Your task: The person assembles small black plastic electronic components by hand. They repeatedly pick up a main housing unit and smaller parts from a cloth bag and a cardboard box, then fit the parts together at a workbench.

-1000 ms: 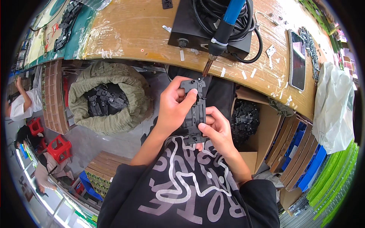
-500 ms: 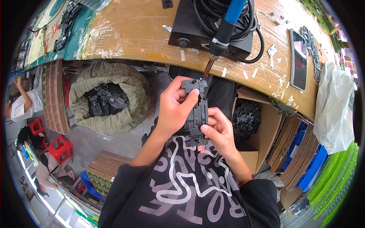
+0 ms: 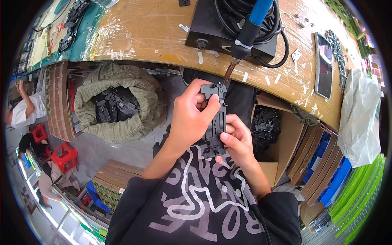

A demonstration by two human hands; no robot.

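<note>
Both hands hold a long black moulded plastic part (image 3: pixel 213 152) upright in front of my chest. My left hand (image 3: pixel 190 118) grips its upper half, the thumb pressed across the front. Lower down, my right hand (image 3: pixel 241 145) pinches the right side with thumb and fingers. A soldering iron (image 3: pixel 256 17) with a blue handle and copper-coloured tip slants down over the bench edge. Its tip ends at the part's upper right corner, by a small metal piece; whether they touch I cannot tell.
A black box (image 3: pixel 204 34) with coiled cable stands on the wooden bench (image 3: pixel 143 36), a phone (image 3: pixel 324 65) to its right. Left below is a woven sack (image 3: pixel 143 122) of black parts; at right, a cardboard box (image 3: pixel 292 143) of small black pieces. People sit farther left.
The view has shifted slightly, so the bench and iron appear farther right. The hands and black part have moved slightly right in the picture, with the grip about the same.
</note>
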